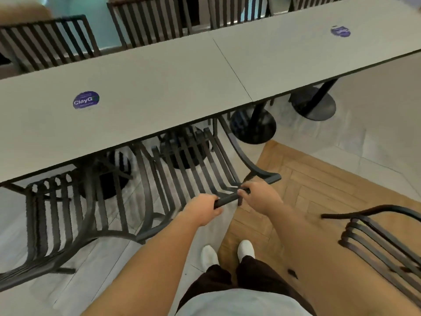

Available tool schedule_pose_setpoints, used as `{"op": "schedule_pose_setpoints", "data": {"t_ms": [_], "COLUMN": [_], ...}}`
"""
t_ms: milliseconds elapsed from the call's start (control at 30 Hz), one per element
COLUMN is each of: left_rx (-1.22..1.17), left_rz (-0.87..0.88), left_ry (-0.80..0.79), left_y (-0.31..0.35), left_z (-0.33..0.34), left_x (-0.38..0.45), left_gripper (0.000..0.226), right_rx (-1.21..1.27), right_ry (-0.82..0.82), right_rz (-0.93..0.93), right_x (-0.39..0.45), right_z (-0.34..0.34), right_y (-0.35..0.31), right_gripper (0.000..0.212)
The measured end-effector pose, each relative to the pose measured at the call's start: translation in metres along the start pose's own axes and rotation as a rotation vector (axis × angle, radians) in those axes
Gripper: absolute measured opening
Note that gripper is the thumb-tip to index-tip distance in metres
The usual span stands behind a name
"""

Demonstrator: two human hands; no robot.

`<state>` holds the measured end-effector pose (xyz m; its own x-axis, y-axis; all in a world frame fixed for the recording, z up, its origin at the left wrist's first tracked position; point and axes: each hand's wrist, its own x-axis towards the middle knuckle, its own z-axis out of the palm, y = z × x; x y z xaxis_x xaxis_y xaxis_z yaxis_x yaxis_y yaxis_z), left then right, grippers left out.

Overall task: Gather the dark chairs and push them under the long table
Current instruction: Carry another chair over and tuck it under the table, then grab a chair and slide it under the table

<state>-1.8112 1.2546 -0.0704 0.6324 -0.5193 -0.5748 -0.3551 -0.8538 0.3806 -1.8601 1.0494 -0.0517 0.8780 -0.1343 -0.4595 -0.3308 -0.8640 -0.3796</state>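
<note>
Head view looks down on your two bare arms at the frame's centre. Your left hand (202, 207) and right hand (257, 197) are both wrapped around the top rail of a dark slatted chair (193, 169), whose seat sits partly beneath the near edge of the long table (159, 83). At lower left, a second dark chair (52, 224) stands just beside it, also tucked partly under. A third chair (382, 242) stands well apart at lower right, on the wood-pattern floor (307, 179). More chairs line the table's far side along the top. A purple sticker (86, 100) lies on the tabletop, left.
</note>
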Motion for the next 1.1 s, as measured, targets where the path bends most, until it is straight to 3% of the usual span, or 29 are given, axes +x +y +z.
{"op": "schedule_pose_setpoints", "data": {"t_ms": [233, 467, 800, 1100], "left_rx": [0.099, 0.263, 0.412, 0.525], "left_rz": [0.311, 0.541, 0.686, 0.891], "left_ry": [0.158, 0.019, -0.158, -0.272], "left_y": [0.087, 0.201, 0.366, 0.511], "left_z": [0.004, 0.055, 0.208, 0.36], "left_x": [0.016, 0.003, -0.091, -0.183], "left_gripper": [0.036, 0.041, 0.037, 0.033], "right_rx": [0.043, 0.159, 0.274, 0.387], "right_ry": [0.114, 0.192, 0.248, 0.345], "right_rz": [0.246, 0.5, 0.841, 1.04], "right_x": [-0.072, -0.189, -0.401, -0.599], "right_z": [-0.011, -0.001, 0.057, 0.122], "right_y": [0.066, 0.159, 0.276, 0.371], "right_gripper": [0.038, 0.039, 0.026, 0.025]}}
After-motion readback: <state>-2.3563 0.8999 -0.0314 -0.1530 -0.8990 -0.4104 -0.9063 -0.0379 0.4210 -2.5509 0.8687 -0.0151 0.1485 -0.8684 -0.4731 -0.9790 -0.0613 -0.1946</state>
